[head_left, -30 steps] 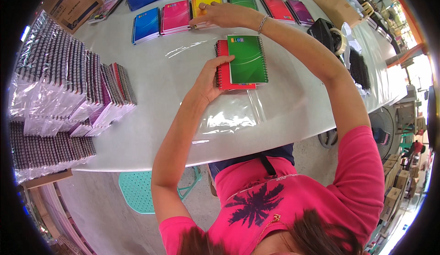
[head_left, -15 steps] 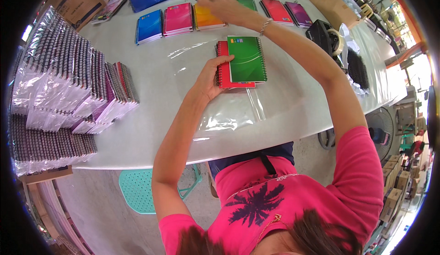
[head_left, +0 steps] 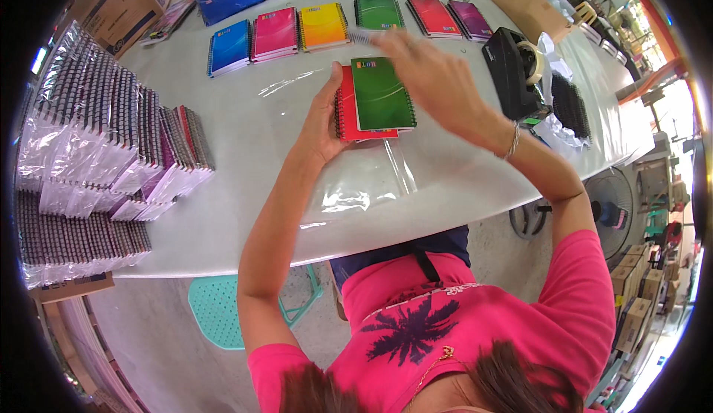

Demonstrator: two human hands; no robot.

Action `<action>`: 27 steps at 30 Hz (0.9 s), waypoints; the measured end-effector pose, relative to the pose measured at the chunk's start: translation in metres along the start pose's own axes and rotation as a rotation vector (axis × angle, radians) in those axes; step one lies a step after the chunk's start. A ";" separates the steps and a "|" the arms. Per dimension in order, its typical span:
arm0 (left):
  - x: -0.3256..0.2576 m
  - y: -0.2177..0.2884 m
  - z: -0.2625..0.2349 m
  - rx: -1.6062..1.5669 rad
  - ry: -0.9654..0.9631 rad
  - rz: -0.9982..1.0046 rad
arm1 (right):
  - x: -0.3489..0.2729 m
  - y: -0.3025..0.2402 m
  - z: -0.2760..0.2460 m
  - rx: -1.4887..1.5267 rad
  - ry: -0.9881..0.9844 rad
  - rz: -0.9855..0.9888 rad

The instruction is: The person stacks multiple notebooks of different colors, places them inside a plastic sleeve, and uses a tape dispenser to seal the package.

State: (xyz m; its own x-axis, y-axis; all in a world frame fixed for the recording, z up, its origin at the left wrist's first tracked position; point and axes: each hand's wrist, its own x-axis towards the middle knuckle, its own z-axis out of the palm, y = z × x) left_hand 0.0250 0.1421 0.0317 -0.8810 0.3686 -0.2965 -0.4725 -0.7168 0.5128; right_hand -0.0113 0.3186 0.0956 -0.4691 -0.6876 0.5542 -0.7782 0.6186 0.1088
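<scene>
A red spiral notebook (head_left: 346, 101) lies under a green spiral notebook (head_left: 382, 93), which is shifted to the right on top of it. My left hand (head_left: 324, 119) grips the red notebook at its coiled left edge, thumb up along the side, the other fingers mostly hidden. Over the green notebook's upper right corner, my right hand (head_left: 434, 79) is blurred by motion, fingers curled together. A short grey thing (head_left: 362, 37), smeared, sticks out left from its fingertips; I cannot tell its kind. Clear plastic (head_left: 349, 199) lies flat below the notebooks.
Along the far side sit stacks of blue (head_left: 229, 47), pink (head_left: 275, 33), yellow (head_left: 322, 25), green (head_left: 379, 12), red (head_left: 434, 16) and purple notebooks (head_left: 470, 20). A black tape dispenser (head_left: 512, 75) is at right. Tall piles of wrapped notebooks (head_left: 96, 127) fill the left side.
My right hand has swung back from the yellow notebooks toward the green notebook, the grey thing still at its fingertips. My left thumb has shifted off the green cover to the red notebook's edge.
</scene>
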 end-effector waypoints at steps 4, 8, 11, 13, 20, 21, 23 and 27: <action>0.005 -0.003 -0.008 0.095 0.008 0.062 | -0.027 -0.032 0.006 0.102 -0.124 -0.124; 0.001 -0.006 -0.005 0.171 0.039 0.096 | -0.021 -0.032 0.003 0.507 -0.301 -0.053; 0.001 -0.007 -0.012 0.039 0.015 0.073 | 0.016 -0.013 0.003 0.702 -0.430 0.051; 0.007 -0.008 -0.016 -0.027 -0.024 0.053 | 0.042 -0.001 0.020 0.721 -0.291 0.076; 0.011 -0.007 -0.016 -0.040 -0.041 -0.002 | 0.130 0.018 0.121 0.534 -0.217 -0.124; 0.010 -0.005 -0.015 -0.056 -0.054 -0.018 | 0.137 0.016 0.132 0.486 -0.219 -0.137; 0.009 -0.005 -0.016 -0.043 -0.043 -0.019 | 0.144 0.011 0.152 0.419 -0.268 -0.141; 0.010 -0.007 -0.017 -0.048 -0.040 -0.031 | 0.147 -0.004 0.184 0.312 -0.289 -0.126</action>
State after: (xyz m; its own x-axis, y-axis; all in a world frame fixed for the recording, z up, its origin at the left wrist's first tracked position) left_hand 0.0197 0.1411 0.0115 -0.8668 0.4137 -0.2785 -0.4985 -0.7320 0.4644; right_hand -0.1544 0.1450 0.0251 -0.4258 -0.8555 0.2945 -0.9046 0.4095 -0.1183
